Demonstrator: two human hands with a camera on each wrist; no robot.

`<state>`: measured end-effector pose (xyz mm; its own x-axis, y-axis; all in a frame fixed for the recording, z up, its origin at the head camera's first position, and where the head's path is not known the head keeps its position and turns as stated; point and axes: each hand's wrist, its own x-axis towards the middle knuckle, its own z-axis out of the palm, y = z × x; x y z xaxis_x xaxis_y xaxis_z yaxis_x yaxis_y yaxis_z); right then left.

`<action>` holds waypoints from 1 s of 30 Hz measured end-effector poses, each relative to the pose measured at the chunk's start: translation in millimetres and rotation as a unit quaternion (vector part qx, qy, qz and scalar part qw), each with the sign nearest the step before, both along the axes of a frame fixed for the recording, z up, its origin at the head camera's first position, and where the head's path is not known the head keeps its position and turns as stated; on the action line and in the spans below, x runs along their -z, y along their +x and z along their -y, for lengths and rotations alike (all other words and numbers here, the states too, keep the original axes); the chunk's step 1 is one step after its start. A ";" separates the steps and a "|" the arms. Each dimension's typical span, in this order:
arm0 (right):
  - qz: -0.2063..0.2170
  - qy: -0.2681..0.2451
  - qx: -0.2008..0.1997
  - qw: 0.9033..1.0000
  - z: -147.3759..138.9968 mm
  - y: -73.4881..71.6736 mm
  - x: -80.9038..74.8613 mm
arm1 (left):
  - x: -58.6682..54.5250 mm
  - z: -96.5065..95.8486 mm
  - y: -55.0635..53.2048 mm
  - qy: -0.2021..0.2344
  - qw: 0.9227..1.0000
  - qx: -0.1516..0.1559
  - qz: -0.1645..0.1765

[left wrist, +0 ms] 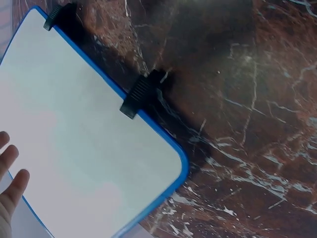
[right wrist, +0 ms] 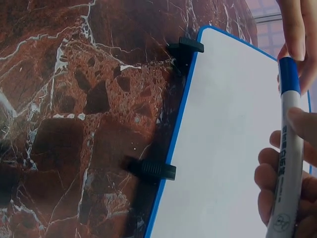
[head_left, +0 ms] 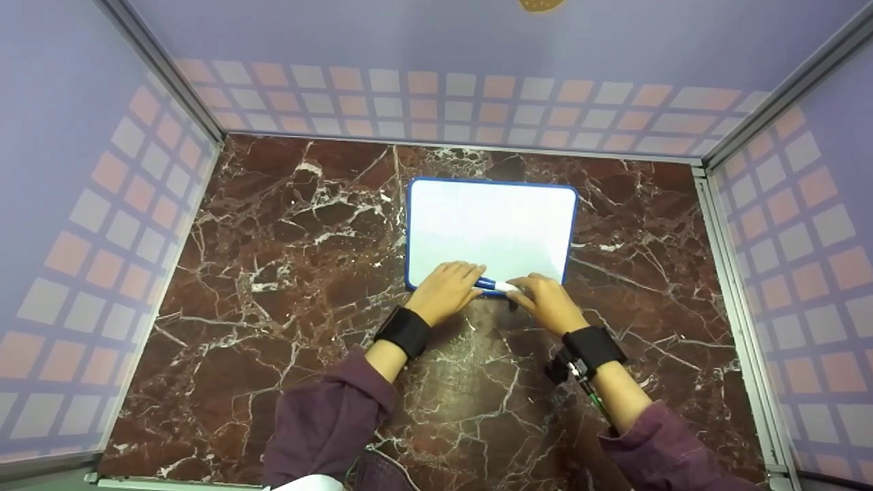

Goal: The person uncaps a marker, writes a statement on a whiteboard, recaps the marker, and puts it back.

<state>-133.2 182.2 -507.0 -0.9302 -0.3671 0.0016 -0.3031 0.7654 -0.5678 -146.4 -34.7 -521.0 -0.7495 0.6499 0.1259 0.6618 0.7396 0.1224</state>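
A blue-capped whiteboard marker (right wrist: 290, 166) was held over the near edge of the blue-framed whiteboard (head_left: 492, 225), its cap (right wrist: 289, 75) pinched by the left hand (head_left: 445, 290), its barrel gripped by the right hand's (head_left: 551, 303) curled fingers.

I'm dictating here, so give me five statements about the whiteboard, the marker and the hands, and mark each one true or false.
1. The right hand holds the marker. True.
2. The marker's cap is red. False: it is blue.
3. The whiteboard has black clips on one edge. True.
4. The whiteboard is covered in writing. False: no writing shows on it.
5. The left hand is at the marker's capped end. True.
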 end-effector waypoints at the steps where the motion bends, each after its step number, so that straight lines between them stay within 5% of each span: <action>1: -0.002 0.000 -0.005 1.000 0.7 0.3 0.0 | 0.0 -1.3 0.7 -0.002 1.000 0.004 -0.005; 8: -0.012 0.003 -0.030 0.999 5.9 2.8 -0.7 | 1.2 -8.1 4.4 0.009 0.999 0.031 -0.025; 21: -0.093 0.014 -0.116 0.989 8.9 6.2 3.1 | -0.3 -7.8 3.1 0.090 0.993 0.056 0.059; 30: -0.179 0.024 -0.154 0.972 9.1 5.1 6.1 | -4.6 2.3 -0.5 0.093 0.989 0.043 0.105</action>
<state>-128.1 173.0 -513.1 -0.7199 -0.6350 0.2802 -0.6926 0.6306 -0.3503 -146.9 -37.1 -516.4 -0.7146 0.6929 0.0961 0.6668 0.6331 0.3932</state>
